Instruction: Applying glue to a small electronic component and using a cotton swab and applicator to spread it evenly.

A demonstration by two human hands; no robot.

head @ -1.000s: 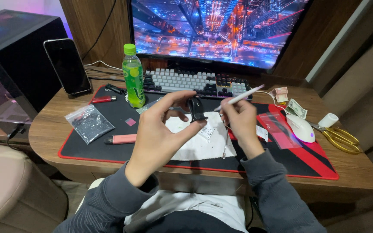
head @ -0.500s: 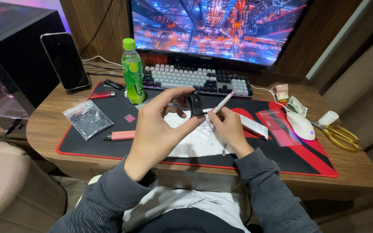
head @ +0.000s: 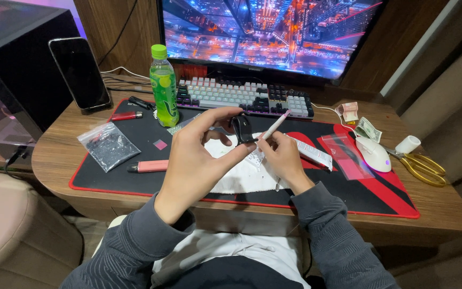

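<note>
My left hand is raised over the middle of the bench, thumb and fingertips pinched on a small black clip-like piece that stands upright between them. My right hand sits just right of it, fingers closed around a thin white pen-shaped tool whose pinkish end points up and away toward the keyboard; its lower end comes right beside the black piece, though I cannot tell whether they touch. Both hands hover above a white cloth spread on the black and red mat. To the left lie a pink marker and a clear bag of dark bits. Farther off a green bottle stands beside the keyboard. On the right a white mouse lies near the gold scissors.
</note>
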